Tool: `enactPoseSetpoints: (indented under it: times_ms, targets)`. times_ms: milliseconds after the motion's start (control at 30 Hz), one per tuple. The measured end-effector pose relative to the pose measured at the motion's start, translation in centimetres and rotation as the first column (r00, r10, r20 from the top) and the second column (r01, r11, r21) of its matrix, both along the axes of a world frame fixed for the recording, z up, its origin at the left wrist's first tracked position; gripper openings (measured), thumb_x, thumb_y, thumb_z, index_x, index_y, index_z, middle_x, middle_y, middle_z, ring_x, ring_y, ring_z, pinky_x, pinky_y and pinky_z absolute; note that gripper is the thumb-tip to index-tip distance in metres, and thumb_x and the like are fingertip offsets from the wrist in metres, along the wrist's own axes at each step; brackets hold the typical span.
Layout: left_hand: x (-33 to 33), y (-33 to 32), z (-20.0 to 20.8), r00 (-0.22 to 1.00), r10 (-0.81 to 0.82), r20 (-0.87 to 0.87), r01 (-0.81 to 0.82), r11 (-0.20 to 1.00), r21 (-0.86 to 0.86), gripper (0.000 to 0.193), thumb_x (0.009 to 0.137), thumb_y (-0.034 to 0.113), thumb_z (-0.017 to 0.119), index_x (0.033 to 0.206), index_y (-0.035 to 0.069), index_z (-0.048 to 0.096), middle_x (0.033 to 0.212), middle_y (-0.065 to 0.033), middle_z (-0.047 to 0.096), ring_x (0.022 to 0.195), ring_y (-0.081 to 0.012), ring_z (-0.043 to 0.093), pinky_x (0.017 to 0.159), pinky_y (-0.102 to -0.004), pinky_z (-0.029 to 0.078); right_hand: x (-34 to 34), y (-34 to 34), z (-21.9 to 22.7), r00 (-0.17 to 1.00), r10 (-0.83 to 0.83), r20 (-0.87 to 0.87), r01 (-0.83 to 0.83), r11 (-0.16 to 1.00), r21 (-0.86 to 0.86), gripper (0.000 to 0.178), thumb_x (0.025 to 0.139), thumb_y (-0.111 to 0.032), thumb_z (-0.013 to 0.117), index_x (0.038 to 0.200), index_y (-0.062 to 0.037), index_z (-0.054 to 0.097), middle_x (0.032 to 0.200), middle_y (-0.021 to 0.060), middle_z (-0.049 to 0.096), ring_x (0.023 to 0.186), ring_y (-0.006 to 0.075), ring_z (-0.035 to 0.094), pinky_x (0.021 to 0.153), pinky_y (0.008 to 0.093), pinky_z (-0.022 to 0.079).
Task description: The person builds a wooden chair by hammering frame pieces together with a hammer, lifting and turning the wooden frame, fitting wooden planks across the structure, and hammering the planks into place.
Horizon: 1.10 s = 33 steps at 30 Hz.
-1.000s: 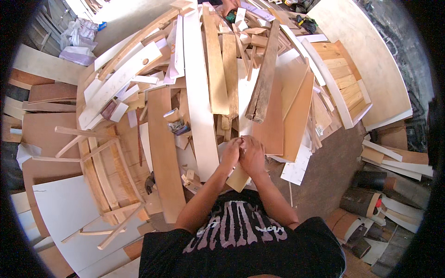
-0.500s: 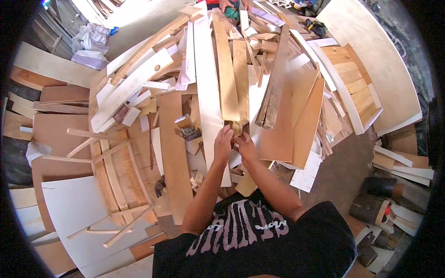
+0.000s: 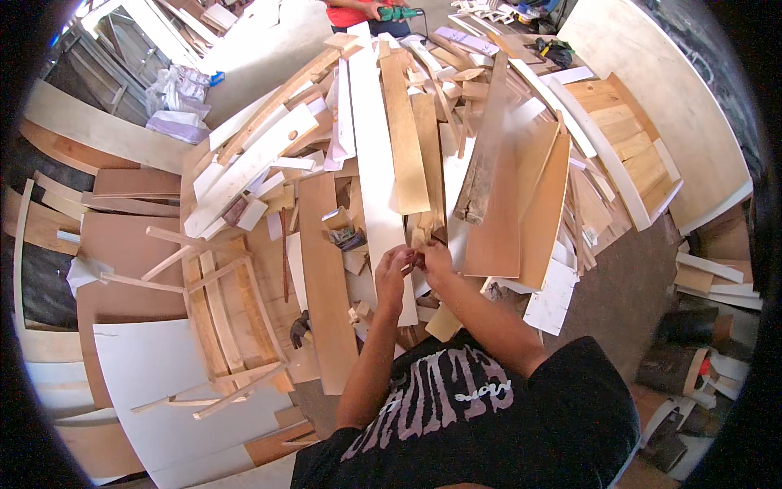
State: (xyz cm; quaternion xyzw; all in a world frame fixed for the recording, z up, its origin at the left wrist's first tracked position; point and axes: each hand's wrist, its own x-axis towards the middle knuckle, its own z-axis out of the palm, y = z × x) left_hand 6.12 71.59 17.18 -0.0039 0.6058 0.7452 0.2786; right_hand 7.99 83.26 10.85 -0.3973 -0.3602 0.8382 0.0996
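Observation:
My left hand point(image 3: 393, 267) and my right hand point(image 3: 435, 258) meet in front of my chest, fingers closed and fingertips nearly touching. Whatever they pinch is too small and covered to make out. Just beyond the fingertips is the near end of a narrow, rough wooden board point(image 3: 429, 175). A wider yellowish plank point(image 3: 405, 134) rests partly over it. Left of these runs a long white board point(image 3: 380, 175), close to my left hand. A weathered grey-brown beam point(image 3: 485, 147) lies to the right with a broken-looking near end.
Heaped offcuts surround the boards. A small open box point(image 3: 346, 232) and a hammer point(image 3: 300, 329) lie left of my hands. A slatted wooden frame point(image 3: 236, 314) stands further left. Brown panels point(image 3: 497, 220) lie right. Across the pile, another person's hand point(image 3: 374, 11) holds a green power tool point(image 3: 399, 14).
My hands have drawn closer together and back slightly from the board ends, fingers now pinched. The view has shifted, showing more of the other person and the green tool.

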Motion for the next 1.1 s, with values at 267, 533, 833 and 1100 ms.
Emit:
enactPoseSetpoints:
  times_ms: [267,533,833,1100]
  targets:
    - [1.8,-2.4,-0.2,0.999,0.004,-0.042,-0.008,0.996,-0.085,0.037,0.095,0.027,0.056,0.12,-0.001,0.056,0.111,-0.0101,0.062,0.101,-0.0204,0.061,0.087,-0.0337,0.049,6.4,-3.2,3.1,0.987,0.13,0.098,-0.14,0.984,0.106,0.023,0.089,-0.016,0.067,0.106,-0.0057,0.054,0.088,0.001,0.062,0.075,0.0123,0.057,0.063,0.0286,0.044]
    - [4.0,-3.8,-1.7,0.997,-0.073,0.008,0.073,0.993,-0.09,0.037,0.094,0.029,0.058,0.118,0.001,0.057,0.112,-0.0093,0.062,0.101,-0.022,0.061,0.084,-0.035,0.05,10.6,-4.7,3.0,0.971,0.229,0.07,-0.232,0.972,0.042,0.023,0.089,-0.018,0.067,0.107,-0.0082,0.054,0.094,0.0019,0.061,0.079,0.0139,0.059,0.064,0.0308,0.046]
    - [7.0,-5.5,-2.7,0.996,-0.074,-0.05,0.071,0.996,-0.057,0.03,0.094,0.016,0.059,0.118,-0.002,0.056,0.101,-0.0034,0.06,0.086,-0.0099,0.054,0.076,-0.0243,0.044,15.6,-5.6,6.6,0.924,0.26,0.281,-0.382,0.686,0.619,0.03,0.089,-0.022,0.066,0.109,0.0008,0.062,0.082,0.0084,0.067,0.069,0.0137,0.064,0.063,0.0319,0.052]
    - [7.7,-6.3,-9.8,0.955,-0.207,-0.212,0.151,0.955,-0.256,0.036,0.091,0.022,0.061,0.123,0.006,0.054,0.11,-0.0044,0.06,0.098,-0.0153,0.056,0.083,-0.0283,0.046,19.6,-3.0,2.8,0.913,-0.24,0.329,-0.202,0.435,0.878,0.039,0.085,-0.027,0.071,0.109,0.0021,0.06,0.088,0.0126,0.066,0.074,0.0223,0.065,0.068,0.0353,0.052]
